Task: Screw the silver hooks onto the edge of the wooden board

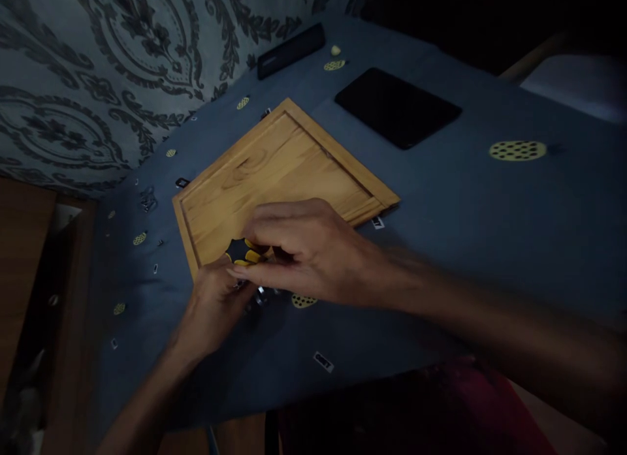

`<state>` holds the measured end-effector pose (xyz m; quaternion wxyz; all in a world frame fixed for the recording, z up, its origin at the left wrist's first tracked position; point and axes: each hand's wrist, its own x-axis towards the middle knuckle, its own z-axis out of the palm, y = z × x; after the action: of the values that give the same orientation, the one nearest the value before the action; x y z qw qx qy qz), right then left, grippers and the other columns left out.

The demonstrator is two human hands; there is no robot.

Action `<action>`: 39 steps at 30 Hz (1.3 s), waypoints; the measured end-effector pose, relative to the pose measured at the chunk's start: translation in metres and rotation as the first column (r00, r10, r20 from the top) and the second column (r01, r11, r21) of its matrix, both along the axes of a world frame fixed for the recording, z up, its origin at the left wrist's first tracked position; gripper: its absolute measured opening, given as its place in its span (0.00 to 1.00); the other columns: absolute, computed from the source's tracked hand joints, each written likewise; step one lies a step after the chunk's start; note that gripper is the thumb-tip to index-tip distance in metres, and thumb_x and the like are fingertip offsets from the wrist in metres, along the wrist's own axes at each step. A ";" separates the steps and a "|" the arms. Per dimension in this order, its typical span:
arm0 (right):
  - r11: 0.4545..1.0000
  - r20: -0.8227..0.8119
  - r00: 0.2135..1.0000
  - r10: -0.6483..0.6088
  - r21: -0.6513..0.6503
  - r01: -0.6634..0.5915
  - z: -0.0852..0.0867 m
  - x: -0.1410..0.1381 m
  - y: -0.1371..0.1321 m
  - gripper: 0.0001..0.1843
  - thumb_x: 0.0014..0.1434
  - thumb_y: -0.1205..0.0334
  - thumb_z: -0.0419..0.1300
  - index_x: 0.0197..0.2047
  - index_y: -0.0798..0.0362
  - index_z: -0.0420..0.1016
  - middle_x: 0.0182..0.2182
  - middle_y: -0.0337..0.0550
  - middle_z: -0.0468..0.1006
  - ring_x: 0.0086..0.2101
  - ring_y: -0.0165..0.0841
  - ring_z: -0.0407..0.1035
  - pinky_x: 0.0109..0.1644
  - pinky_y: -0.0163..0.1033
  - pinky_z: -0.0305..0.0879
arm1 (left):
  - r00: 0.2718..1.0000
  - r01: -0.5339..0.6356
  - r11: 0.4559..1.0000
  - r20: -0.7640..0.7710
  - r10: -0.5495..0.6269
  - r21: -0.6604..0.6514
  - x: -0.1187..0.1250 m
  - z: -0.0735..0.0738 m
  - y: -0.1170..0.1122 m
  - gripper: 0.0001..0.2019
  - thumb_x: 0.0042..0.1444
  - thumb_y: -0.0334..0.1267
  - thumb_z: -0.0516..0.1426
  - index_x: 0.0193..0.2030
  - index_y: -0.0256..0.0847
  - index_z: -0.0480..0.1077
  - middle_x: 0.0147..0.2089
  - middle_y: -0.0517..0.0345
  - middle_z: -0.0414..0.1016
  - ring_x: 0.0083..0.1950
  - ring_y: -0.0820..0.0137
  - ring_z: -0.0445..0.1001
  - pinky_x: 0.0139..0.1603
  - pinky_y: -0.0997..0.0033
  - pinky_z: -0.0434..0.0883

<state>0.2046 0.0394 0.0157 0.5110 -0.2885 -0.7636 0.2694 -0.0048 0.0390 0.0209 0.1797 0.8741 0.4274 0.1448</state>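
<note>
A framed wooden panel [264, 168], like a small cabinet door, lies on the blue patterned tablecloth. Over its near edge, my right hand [308, 252] is closed round the black-and-yellow handle of a screwdriver [238, 251], whose butt end faces up; its shaft and tip are hidden. My left hand [215, 305] is closed at the panel's near left corner, just below the handle, and what its fingers grip is covered. Shiny metal pieces [259, 295] show beneath both hands, too dark to name.
A black tablet-like slab [399, 107] lies beyond the panel, and a dark oblong case [291, 50] is by the patterned wall [147, 37]. Small metal parts [147, 199] are scattered at left. A dark tab [182, 183] pokes out beside the panel. The cloth's [235, 383] near edge hangs close.
</note>
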 end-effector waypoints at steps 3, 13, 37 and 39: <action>1.000 0.000 1.000 -0.001 -0.016 0.001 0.000 0.000 0.000 0.13 0.64 0.66 0.64 0.29 0.55 0.67 0.26 0.33 0.67 0.28 0.25 0.62 0.32 0.34 0.56 | 0.999 0.041 0.999 -0.030 -0.040 0.030 0.001 0.002 -0.001 0.12 0.61 0.32 0.57 0.25 0.42 0.74 0.25 0.59 0.75 0.26 0.69 0.73 0.26 0.72 0.66; 1.000 0.013 1.000 0.010 -0.016 -0.010 -0.001 -0.001 0.002 0.13 0.66 0.64 0.60 0.29 0.55 0.67 0.26 0.34 0.67 0.27 0.25 0.61 0.30 0.34 0.54 | 1.000 -0.025 0.996 0.008 0.024 0.087 0.003 0.008 -0.004 0.14 0.60 0.31 0.58 0.22 0.41 0.67 0.21 0.64 0.67 0.23 0.74 0.67 0.24 0.74 0.59; 0.999 -0.006 1.000 -0.021 0.030 0.021 0.000 -0.003 0.001 0.18 0.67 0.62 0.59 0.26 0.53 0.62 0.24 0.32 0.62 0.25 0.24 0.58 0.30 0.33 0.53 | 0.950 -0.311 0.941 0.003 0.313 0.137 0.010 -0.017 -0.045 0.20 0.59 0.41 0.65 0.55 0.46 0.65 0.52 0.50 0.72 0.54 0.56 0.72 0.51 0.55 0.73; 0.999 0.001 1.000 -0.030 0.041 0.030 0.000 -0.003 0.001 0.18 0.65 0.63 0.61 0.25 0.53 0.62 0.23 0.32 0.62 0.25 0.24 0.59 0.30 0.33 0.54 | 0.939 -0.339 0.932 -0.005 0.343 0.130 0.011 -0.023 -0.047 0.22 0.57 0.40 0.67 0.55 0.45 0.64 0.53 0.51 0.71 0.56 0.55 0.72 0.52 0.53 0.73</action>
<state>0.2017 0.0400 0.0152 0.5202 -0.2897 -0.7649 0.2456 0.0065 -0.0083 -0.0021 0.0901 0.7982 0.5649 0.1886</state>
